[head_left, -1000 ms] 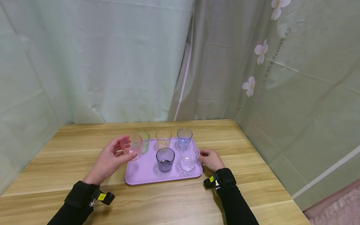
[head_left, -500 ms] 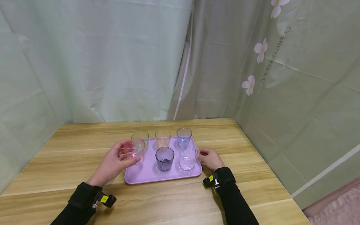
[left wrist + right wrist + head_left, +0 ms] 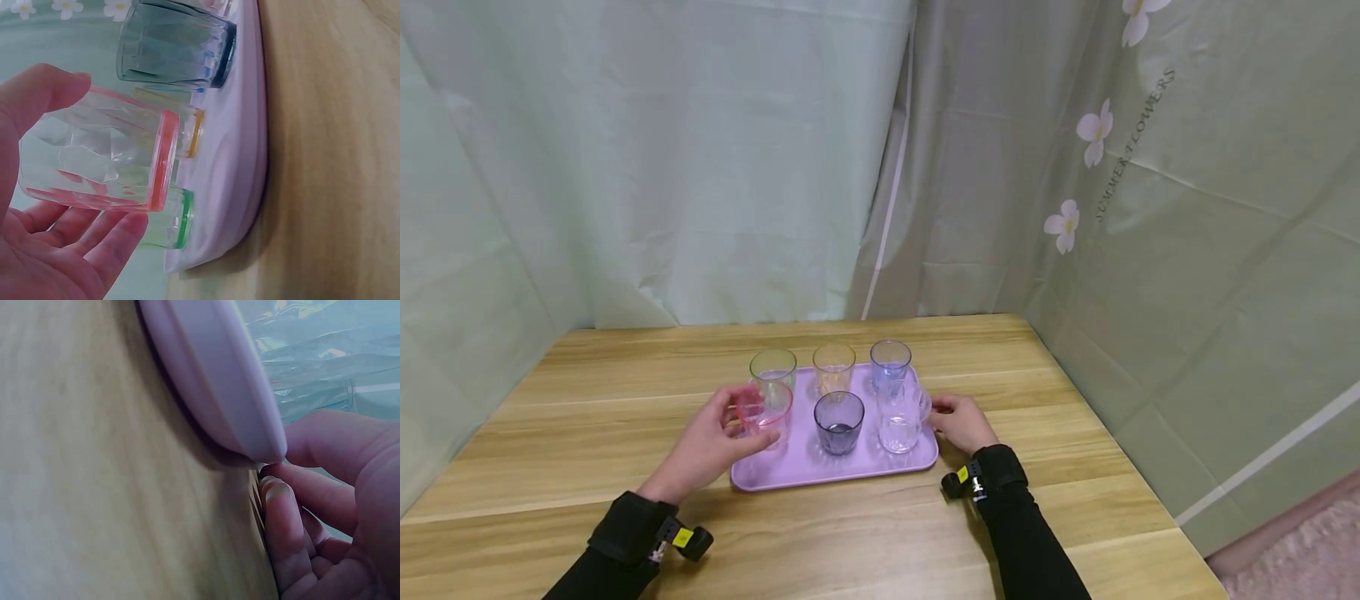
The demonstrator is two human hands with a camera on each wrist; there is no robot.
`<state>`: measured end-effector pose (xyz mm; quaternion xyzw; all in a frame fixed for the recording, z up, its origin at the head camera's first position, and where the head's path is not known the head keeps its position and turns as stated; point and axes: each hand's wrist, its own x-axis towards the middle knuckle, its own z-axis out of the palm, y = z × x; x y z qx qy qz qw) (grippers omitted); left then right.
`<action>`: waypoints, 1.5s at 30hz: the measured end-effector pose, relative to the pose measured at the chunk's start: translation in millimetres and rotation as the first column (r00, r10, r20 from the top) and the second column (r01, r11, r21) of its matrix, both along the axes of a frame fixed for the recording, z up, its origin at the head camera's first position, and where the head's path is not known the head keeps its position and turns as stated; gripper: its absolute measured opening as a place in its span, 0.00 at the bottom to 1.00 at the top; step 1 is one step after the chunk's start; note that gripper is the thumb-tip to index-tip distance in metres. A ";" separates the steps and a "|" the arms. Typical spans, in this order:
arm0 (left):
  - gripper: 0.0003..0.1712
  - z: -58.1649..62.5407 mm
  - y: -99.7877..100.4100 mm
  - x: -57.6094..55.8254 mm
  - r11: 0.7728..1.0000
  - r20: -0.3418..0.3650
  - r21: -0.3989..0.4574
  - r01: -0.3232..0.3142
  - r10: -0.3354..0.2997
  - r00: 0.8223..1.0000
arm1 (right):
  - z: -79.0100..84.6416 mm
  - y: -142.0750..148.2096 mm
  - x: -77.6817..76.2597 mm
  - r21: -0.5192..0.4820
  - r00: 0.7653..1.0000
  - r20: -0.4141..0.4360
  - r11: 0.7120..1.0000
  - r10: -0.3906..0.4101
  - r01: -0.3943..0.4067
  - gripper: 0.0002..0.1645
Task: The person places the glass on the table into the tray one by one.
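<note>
My left hand [image 3: 700,450] holds a pink-tinted glass [image 3: 771,421] upright at the front left of the lilac tray [image 3: 767,475]. In the left wrist view, thumb and fingers lie on opposite sides of this glass [image 3: 100,153], and its base looks slightly above the tray. At the tray's right edge is my right hand [image 3: 966,427], near the clear mug [image 3: 898,429]. The right wrist view has its thumb and curled fingers at the tray rim [image 3: 250,419], seemingly gripping it. A grey glass [image 3: 838,425] stands between the pink glass and the mug.
Along the tray's back stand a green glass [image 3: 773,367], an amber glass [image 3: 833,367] and a blue glass [image 3: 891,362]. The wooden table [image 3: 820,542] extends around the tray. Pale curtains [image 3: 737,167] hang behind and beside it.
My left hand has carried the pink glass toward me, slightly right and down, from beside the green glass to the tray's front left. My right hand stays in place.
</note>
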<state>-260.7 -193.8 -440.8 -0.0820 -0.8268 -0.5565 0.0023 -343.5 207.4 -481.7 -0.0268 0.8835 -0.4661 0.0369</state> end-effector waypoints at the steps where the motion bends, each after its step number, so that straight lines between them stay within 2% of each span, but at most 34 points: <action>1: 0.49 -0.6 0.0 0.2 1.000 0.006 0.001 0.001 -0.001 1.000 | 0.1 0.0 -0.1 -0.002 1.000 0.003 1.000 -0.002 0.002 0.20; 18: 0.47 -12.5 3.3 0.5 0.999 -0.005 -0.033 0.015 -0.016 1.000 | 1.2 1.0 1.1 0.012 1.000 -0.004 1.000 0.006 -0.006 0.21; 25: 0.48 -14.0 3.4 2.6 0.998 0.025 -0.055 0.019 -0.017 1.000 | 0.8 1.0 1.6 0.011 1.000 -0.011 1.000 0.009 -0.009 0.20; 39: 0.48 -16.7 5.3 4.7 0.995 -0.026 -0.097 0.018 -0.020 0.999 | 0.6 0.7 0.6 -0.007 1.000 -0.012 1.000 0.013 -0.014 0.20; 45: 0.51 -17.9 6.5 4.8 0.991 -0.019 -0.135 0.004 -0.007 1.000 | 0.6 0.5 1.4 -0.003 1.000 -0.004 1.000 0.006 -0.006 0.20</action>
